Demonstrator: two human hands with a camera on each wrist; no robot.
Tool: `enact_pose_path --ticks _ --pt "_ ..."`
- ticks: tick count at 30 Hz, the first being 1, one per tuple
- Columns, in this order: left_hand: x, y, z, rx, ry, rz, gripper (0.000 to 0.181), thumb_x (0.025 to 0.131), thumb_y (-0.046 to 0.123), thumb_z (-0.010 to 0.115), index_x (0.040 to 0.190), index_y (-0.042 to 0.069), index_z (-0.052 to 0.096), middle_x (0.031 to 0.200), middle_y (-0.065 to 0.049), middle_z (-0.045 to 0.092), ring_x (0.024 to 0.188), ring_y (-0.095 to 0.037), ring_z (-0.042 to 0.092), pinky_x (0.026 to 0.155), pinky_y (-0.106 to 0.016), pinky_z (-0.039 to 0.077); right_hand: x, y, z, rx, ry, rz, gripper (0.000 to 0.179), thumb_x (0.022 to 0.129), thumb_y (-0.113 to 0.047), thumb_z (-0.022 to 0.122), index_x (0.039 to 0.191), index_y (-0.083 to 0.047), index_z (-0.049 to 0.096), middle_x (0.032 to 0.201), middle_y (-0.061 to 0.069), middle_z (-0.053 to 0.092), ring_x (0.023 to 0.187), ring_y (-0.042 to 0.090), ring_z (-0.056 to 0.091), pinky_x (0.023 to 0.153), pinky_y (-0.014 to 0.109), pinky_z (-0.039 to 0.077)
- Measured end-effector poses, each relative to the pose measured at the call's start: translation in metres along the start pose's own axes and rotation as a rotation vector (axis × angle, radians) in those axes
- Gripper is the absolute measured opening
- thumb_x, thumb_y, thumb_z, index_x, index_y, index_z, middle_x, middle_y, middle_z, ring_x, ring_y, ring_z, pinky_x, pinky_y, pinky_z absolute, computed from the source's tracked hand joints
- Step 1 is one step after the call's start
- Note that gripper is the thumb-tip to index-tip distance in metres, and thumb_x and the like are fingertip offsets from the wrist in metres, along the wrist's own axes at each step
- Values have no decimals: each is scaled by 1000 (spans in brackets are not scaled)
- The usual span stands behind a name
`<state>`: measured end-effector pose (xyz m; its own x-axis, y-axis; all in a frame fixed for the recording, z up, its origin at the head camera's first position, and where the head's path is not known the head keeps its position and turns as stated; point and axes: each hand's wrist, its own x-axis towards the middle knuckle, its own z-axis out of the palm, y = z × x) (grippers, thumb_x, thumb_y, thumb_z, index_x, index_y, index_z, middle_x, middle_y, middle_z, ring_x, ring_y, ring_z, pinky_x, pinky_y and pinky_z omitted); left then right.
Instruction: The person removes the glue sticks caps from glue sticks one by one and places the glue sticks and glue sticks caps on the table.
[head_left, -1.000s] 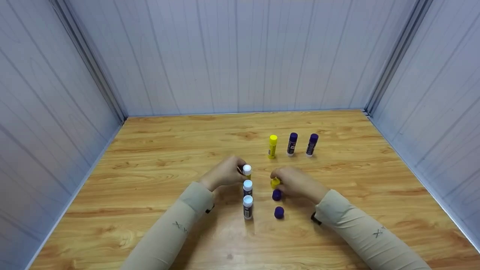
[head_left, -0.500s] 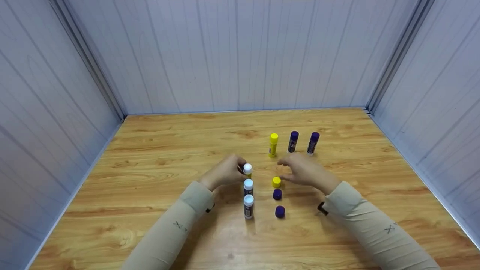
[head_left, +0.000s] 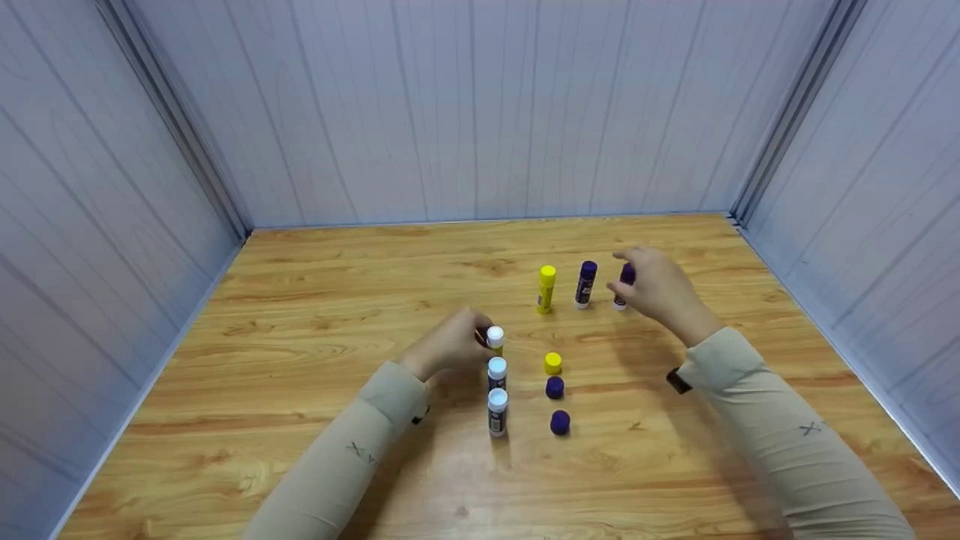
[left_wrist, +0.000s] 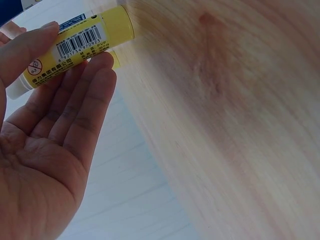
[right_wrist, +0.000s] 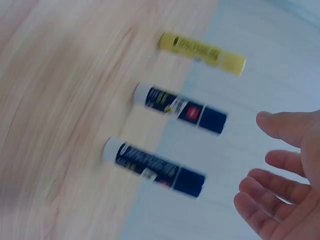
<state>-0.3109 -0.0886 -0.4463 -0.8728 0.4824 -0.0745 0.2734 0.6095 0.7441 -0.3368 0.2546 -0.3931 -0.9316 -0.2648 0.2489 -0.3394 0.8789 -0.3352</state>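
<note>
The left hand holds a yellow glue stick with a white top, pinched with the thumb on its near face and the other fingers behind it; the white end is uppermost, and a barcode label shows beside the thumb. Just on the person's side of these fingers a dark blue stick with a white top stands upright on the wooden surface, and one more like it, the nearer dark stick, stands beyond that, closer still to the person. A short way to the right of the left fingers lies a loose yellow cap, followed toward the person by a first dark blue cap and a second dark blue cap. The right hand is empty, its thumb held wide of its loosely bent fingers. Nearest to them in the head view is the rightmost blue-capped stick, partly hidden behind the hand; the right wrist view, slightly blurred, shows a gap between it and the fingers. To the left of the right fingers stands the middle blue-capped stick, and farther left the yellow-capped stick, both upright and well apart from the left fingers.
</note>
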Motion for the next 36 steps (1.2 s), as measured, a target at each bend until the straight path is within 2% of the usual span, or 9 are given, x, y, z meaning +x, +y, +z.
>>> enact_pose_path --ticks 9,19,20,23,27,31,36 --pt "0 -1 1 -1 6 1 11 94 4 81 106 4 80 99 -5 77 92 -18 69 86 -37 61 11 29 11 7 -49 100 67 102 -16 76 157 8 47 155 36 51 139 55 54 116 66 46" --pt "-1 2 -1 2 3 -27 14 94 3 81 108 5 80 101 -5 77 94 -18 70 89 -39 62 16 38 22 18 -104 129 63 106 -11 70 159 9 43 157 36 50 145 55 49 121 66 41" --pt "-1 2 -1 2 3 -30 15 94 3 81 108 5 80 100 -5 77 94 -18 70 89 -39 62 16 37 22 22 -106 135 62 106 -11 68 159 8 43 157 36 50 144 55 50 121 66 42" --pt "-1 2 -1 14 11 18 10 93 1 80 103 3 80 96 -4 76 88 -15 67 84 -33 60 18 37 22 24 -112 148 58 108 -10 65 159 9 44 155 35 53 142 54 53 119 65 44" --pt "-1 1 0 18 22 56 8 90 -1 79 98 2 79 92 -5 75 83 -14 64 78 -29 56 18 38 24 30 -89 136 49 107 -10 66 150 11 52 142 36 62 131 53 62 111 64 51" --pt "-1 2 -1 18 12 21 12 91 -1 79 102 3 80 96 -5 77 87 -15 66 80 -32 58 15 40 25 52 -54 124 41 105 -9 69 138 12 58 128 37 68 118 53 68 100 62 57" --pt "0 1 -1 46 -9 28 14 93 0 78 106 3 78 100 -6 76 90 -17 67 85 -35 59 12 40 25 58 -52 116 42 102 -7 72 136 14 60 128 38 68 117 53 69 100 61 59"
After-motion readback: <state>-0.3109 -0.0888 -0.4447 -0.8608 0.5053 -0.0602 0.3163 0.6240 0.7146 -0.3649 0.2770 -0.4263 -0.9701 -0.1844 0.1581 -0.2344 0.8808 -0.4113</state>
